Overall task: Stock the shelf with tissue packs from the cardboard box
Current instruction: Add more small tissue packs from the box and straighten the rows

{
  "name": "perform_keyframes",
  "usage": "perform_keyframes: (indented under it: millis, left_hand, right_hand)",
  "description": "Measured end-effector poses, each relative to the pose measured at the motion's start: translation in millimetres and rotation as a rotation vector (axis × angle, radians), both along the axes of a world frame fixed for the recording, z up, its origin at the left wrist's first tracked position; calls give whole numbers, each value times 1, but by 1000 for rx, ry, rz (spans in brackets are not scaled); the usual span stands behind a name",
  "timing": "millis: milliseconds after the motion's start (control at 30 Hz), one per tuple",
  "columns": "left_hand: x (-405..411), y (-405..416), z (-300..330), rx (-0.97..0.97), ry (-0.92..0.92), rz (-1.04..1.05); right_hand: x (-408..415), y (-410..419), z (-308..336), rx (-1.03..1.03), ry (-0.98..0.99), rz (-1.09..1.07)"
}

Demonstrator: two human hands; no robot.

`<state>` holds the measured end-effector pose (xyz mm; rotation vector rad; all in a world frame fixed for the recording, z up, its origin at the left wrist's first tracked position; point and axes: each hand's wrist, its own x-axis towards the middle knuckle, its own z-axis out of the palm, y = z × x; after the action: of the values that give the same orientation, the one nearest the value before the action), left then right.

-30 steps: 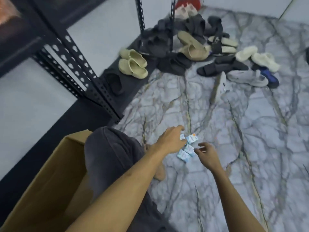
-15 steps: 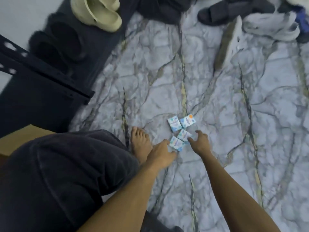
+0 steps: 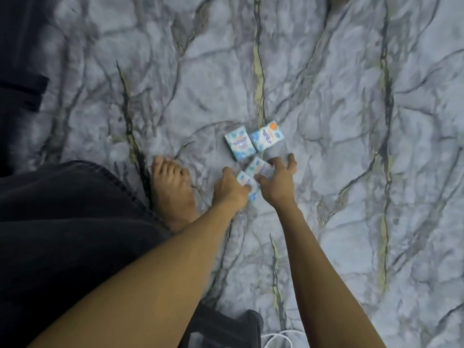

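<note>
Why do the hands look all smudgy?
Head view: the hands are smeared by motion blur, as are the two packs under them; the far packs show clearer, print still unreadable; light is dim and bluish, floor soft.

Smooth, veined marble-look floor (image 3: 326, 96) with a faint sheen carries tissue packs (image 3: 267, 138) in glossy printed plastic wrap, beside dark matt woven cloth trousers (image 3: 62, 222)

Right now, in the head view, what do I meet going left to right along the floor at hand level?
Dark trouser leg → bare foot → left hand on a tissue pack → right hand on the pack beside it → bare marbled floor.
</note>
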<state>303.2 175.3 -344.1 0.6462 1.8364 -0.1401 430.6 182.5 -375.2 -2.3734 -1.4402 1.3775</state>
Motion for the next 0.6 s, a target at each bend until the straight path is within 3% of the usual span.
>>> perform_keyframes:
  millis: [133,333,467,600]
  left_hand:
    - [-15,3,-7,-7,82,50]
    - [-53,24,23,92,-84,269]
    - [-99,42,78,225,-139,421]
    - [-151,52,198,423,-209,560]
  right_hand:
    - [-1,-7,4,-22,16,7]
    - [-8,26,27,-140,-16,-52]
    - [-28,42,94,-101,227,-386]
    - [-93,42,187,-5,574,-412]
